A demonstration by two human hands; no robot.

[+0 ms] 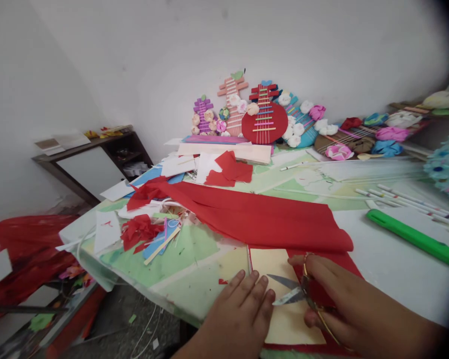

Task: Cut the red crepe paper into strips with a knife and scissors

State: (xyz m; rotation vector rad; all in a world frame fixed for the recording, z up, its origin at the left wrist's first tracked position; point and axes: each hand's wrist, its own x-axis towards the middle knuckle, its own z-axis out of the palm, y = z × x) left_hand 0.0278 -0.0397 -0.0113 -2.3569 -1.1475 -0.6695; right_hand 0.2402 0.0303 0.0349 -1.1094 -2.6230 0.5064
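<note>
My right hand [333, 289] grips a pair of scissors [290, 294] by the gold-coloured handles, their blades spread apart over a cream card [303, 326]. Fingers outstretched, my left hand [243, 314] lies flat along the card's left edge, close to the blade tips. Beneath the card is a sheet of red paper [349, 264], which shows at its right side and along its bottom edge. A long folded strip of red crepe paper [262, 212] stretches across the table just beyond both hands.
Red scraps [140, 230] and paper strips litter the left of the table. A green utility knife [411, 237] lies at right near several white sticks [419, 202]. Decorated paper lutes, including a red one [265, 122], lean against the wall. A dark cabinet [97, 164] stands beyond the left edge.
</note>
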